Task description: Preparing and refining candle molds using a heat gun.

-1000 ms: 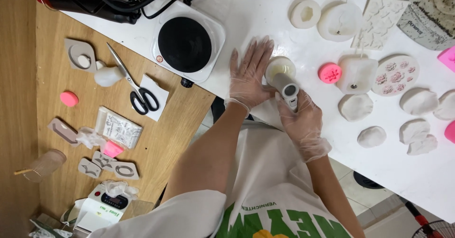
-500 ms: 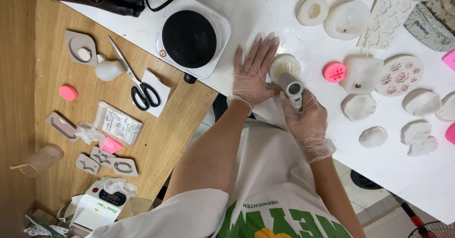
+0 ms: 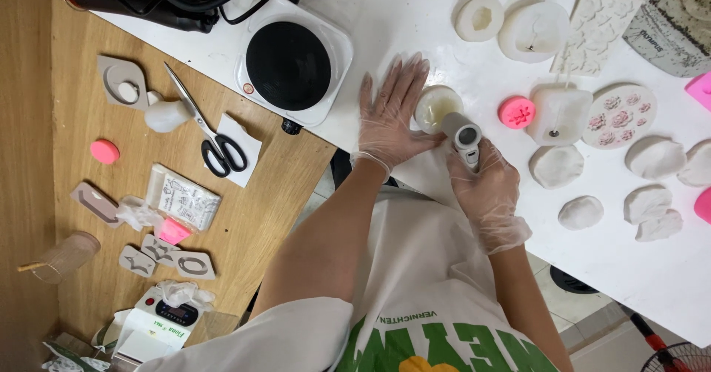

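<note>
Centre frame: left hand (image 3: 390,116) lay flat, fingers spread, steadying cup (image 3: 435,108) on white desk (image 3: 415,24). Right hand (image 3: 485,183) fingers wrapped grey gun-shaped tool (image 3: 464,135), tip over cup. Best held level, cup braced, clear of hotplate (image 3: 294,62).

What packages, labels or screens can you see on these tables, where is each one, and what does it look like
Sachet: flat, whitish, dark print, on the wooden table below the scissors.
Digital scale: white, small dark oblong screen, at the wooden table's lower edge, crumpled plastic on top.
Handheld device: grey, in the right hand beside the small cup; small dark round face.
</note>
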